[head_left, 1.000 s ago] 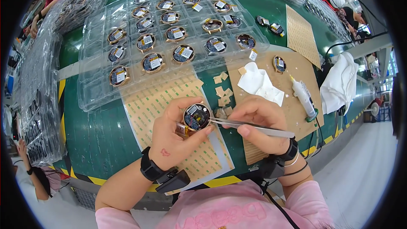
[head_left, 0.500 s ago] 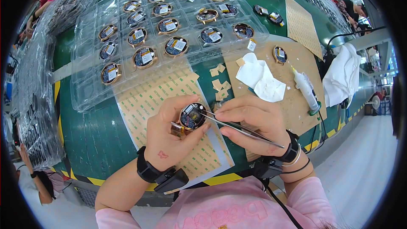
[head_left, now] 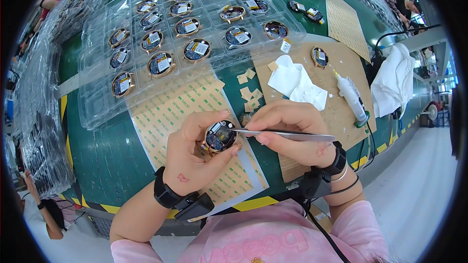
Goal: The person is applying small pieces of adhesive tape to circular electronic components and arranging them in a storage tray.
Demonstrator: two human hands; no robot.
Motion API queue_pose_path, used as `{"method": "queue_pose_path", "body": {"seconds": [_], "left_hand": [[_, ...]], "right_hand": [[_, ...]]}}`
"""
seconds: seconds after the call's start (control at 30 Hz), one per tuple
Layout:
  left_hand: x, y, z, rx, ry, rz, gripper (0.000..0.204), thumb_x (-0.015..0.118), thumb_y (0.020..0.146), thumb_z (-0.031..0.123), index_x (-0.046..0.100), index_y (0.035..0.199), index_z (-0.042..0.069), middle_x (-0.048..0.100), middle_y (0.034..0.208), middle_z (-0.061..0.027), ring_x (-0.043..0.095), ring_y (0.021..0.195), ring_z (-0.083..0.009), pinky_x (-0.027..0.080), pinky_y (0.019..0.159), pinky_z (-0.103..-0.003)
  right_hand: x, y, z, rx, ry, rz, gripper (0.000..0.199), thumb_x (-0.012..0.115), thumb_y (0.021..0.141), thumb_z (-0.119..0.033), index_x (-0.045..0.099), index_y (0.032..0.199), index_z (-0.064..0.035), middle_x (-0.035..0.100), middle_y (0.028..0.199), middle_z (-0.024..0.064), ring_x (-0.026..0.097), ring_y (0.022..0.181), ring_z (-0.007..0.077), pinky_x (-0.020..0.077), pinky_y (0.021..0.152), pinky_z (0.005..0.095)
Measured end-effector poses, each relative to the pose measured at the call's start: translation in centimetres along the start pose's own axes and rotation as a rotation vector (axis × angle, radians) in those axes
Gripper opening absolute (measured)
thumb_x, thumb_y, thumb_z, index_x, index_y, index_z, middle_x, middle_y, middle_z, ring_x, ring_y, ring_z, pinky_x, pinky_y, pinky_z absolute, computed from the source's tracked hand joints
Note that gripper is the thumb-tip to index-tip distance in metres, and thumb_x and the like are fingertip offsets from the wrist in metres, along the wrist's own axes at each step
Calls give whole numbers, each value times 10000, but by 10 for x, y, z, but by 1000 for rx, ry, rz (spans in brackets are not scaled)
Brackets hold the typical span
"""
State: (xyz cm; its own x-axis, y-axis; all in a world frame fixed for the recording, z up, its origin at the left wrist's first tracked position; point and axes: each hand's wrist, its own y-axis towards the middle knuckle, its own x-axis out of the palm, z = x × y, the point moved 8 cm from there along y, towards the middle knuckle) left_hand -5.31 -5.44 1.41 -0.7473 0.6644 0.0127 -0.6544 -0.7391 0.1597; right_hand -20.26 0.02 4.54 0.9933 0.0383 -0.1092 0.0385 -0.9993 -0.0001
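My left hand grips a round smartwatch case by its rim, with the thumb at the lower right and the fingers around the far side. The case is open, baring a dark circuit board with small silver parts. In my right hand is a pair of metal tweezers, lying nearly level. The tips reach the upper right part of the board; whether they pinch anything is too small to tell. Beneath both hands lies a tan adhesive sheet with green print.
A clear plastic tray with several open watch cases spans the far left. Small tan squares, white wipes, a single watch case and a white dispensing pen with a cable lie to the right. A white cloth sits beyond.
The tweezers have swung from a steep slant to nearly level, their back end rising as my right hand turned. The watch case tilted slightly in my left hand, and its yellow-edged part at the left shows less.
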Motion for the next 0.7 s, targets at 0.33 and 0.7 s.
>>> {"method": "queue_pose_path", "body": {"seconds": [0.33,0.7], "left_hand": [[2,-2,-1,-18,-71,-41,493,724,766,-80,520,1205,17,615,1027,-81,616,923,-103,506,784,-238],[0,-1,-2,-18,-36,-35,516,718,762,-86,495,1214,28,610,1007,-75,626,901,-112,512,777,-242]], "right_hand": [[-2,-1,8,60,159,25,157,660,833,1,688,986,21,680,983,134,646,926,189,502,833,298],[2,-3,-14,-165,-194,12,165,686,797,2,691,962,7,681,974,132,660,896,206,509,795,299]]}}
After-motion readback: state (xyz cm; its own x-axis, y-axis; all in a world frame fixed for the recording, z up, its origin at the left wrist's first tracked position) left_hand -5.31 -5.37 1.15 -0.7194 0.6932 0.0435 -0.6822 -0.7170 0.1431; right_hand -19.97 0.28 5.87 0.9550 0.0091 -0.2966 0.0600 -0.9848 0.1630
